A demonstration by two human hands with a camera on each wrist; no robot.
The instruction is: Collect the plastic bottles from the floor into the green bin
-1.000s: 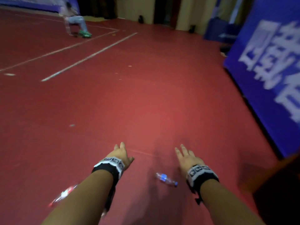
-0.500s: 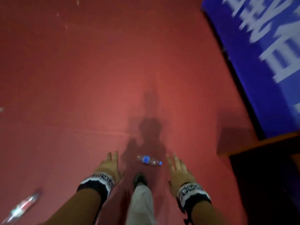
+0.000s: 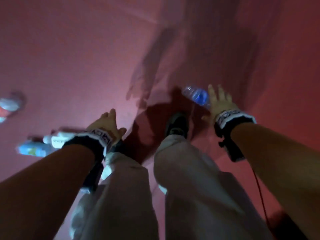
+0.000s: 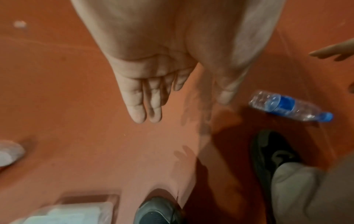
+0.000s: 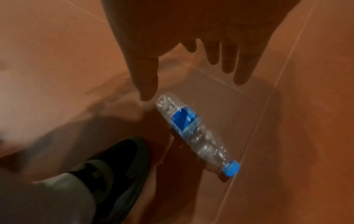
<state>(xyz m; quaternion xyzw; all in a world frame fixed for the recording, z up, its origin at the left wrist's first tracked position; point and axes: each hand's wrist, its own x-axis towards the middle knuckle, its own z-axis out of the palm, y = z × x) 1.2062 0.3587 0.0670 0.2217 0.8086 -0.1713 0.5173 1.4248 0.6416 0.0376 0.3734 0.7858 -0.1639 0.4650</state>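
A clear plastic bottle with a blue label and blue cap lies on its side on the red floor, just ahead of my right shoe. My right hand hovers over it with fingers spread and straight, holding nothing. My left hand hangs open over bare floor, well left of that bottle. Two blurred bottles lie on the floor beside my left wrist, and another lies at the far left edge. The green bin is not in view.
My legs in light trousers and dark shoes stand between my hands. Red floor stretches ahead, crossed by my shadows. A thin red cable hangs from my right wrist.
The view has tilted down toward my feet. Both hands have dropped closer to the floor, and my right hand now hovers at the blue-label bottle. More bottles have come into view at the left.
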